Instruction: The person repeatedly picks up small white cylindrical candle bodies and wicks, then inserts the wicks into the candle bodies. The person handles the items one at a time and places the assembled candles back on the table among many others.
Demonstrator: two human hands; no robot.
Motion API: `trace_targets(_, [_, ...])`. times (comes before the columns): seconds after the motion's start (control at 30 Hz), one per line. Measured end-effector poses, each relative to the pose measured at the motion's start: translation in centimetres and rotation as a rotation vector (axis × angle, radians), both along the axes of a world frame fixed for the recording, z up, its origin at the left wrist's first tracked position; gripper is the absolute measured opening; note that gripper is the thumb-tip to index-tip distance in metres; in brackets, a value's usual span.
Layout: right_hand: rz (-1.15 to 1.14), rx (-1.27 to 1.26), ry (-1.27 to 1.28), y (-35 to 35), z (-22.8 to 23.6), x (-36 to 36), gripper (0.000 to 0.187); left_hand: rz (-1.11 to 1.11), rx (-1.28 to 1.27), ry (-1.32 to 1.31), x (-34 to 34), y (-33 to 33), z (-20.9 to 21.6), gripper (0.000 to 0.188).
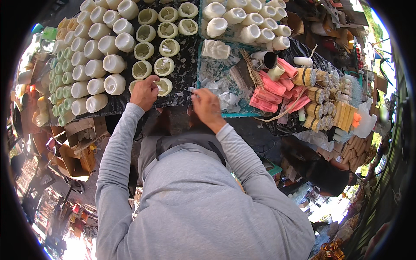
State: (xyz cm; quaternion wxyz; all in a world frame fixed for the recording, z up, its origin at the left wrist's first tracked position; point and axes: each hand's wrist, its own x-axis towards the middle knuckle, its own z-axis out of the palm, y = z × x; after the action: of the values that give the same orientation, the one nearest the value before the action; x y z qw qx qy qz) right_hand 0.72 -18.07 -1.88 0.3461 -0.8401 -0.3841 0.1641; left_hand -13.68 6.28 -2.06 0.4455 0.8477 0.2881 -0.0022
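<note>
My left hand is at the near end of rows of hollow, pale green wax candles. Its fingers are pinched together beside the rim of the nearest candle; what they hold, if anything, is too small to make out. Another near candle is partly hidden behind this hand. To the right, my right hand is closed at the table's front edge, with a small whitish scrap at its fingertips. White pieces lie inside the hollow candle just beyond.
Rows of white candles stand on the left of the black-covered table. On the right are a glass sheet with wax scraps, more white candles, pink wax bars and bundled yellow sticks. Cardboard boxes lie below left.
</note>
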Motion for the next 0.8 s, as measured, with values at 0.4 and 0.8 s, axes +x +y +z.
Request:
trace_targets(0.4, [-0.072,-0.366,-0.053,-12.0,-3.9,9.3,0.033,0.062,0.335,0.039,-3.0,-4.9,-2.3,0.032])
trace_targets(0.8, [-0.433,0.167,1.026,-6.4,-1.0,7.1,0.019,0.425,0.195,-0.035,-2.6,-6.1,-0.7,0.032])
